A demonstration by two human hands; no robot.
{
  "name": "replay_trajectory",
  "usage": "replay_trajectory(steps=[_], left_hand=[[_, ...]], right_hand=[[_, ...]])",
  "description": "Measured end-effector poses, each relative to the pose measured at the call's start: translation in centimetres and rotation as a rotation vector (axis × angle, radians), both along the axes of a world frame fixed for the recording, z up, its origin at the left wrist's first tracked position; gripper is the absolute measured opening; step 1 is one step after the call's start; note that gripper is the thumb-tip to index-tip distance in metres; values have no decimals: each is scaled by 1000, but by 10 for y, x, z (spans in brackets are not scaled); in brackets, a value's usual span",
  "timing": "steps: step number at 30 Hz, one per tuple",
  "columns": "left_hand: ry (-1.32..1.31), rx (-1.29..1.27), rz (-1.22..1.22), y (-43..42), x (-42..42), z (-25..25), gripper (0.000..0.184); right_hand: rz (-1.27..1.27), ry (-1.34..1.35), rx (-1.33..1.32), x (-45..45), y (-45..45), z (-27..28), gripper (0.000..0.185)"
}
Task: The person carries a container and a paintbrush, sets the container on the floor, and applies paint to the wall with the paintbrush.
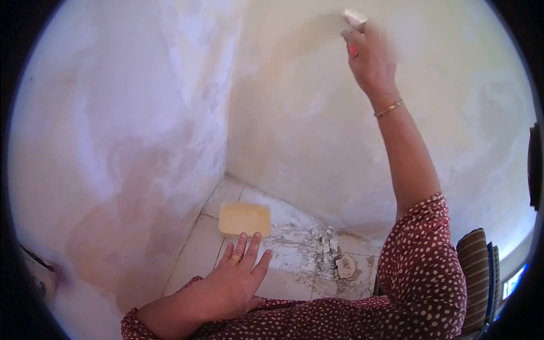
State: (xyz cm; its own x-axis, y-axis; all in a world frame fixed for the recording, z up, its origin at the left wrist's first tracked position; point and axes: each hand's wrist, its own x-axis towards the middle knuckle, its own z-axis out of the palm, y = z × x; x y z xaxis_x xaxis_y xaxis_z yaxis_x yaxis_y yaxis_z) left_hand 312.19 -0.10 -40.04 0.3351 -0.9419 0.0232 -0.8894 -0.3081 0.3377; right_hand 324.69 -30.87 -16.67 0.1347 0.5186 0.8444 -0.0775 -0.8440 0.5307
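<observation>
My right hand (371, 59) is raised high against the right-hand wall (317, 113), closed round a tool with a whitish end (355, 18) that looks like a brush. A bit of red shows between the fingers. A darker, damp-looking patch lies on the wall to the left of the tool. Low in the view, my left hand (238, 277) is held with its fingers spread and holds nothing. Just beyond its fingertips is a pale yellow rectangular container (245, 220) on the tiled floor; whether the fingertips touch it cannot be told.
Broken plaster pieces (345, 266) and white dust lie on the floor tiles (195, 243) by the right wall. The left wall (124, 141) meets it in a corner. Striped cushions (476, 277) stand at the lower right. A dark object (534, 167) is at the right edge.
</observation>
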Motion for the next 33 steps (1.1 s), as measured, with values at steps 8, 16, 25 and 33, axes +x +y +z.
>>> replay_trajectory(steps=[8,16,25,33], left_hand=[[30,-13,2,3,-1,6,83],[2,5,-16,8,4,5,82],[-9,-15,-18,6,4,4,81],[-1,-18,-13,11,2,8,80]], right_hand=[[-78,797,-126,19,-13,-261,11],[-119,1186,288,48,-27,-304,14],[49,216,68,29,33,-38,2],[-18,794,-34,67,22,-227,9]])
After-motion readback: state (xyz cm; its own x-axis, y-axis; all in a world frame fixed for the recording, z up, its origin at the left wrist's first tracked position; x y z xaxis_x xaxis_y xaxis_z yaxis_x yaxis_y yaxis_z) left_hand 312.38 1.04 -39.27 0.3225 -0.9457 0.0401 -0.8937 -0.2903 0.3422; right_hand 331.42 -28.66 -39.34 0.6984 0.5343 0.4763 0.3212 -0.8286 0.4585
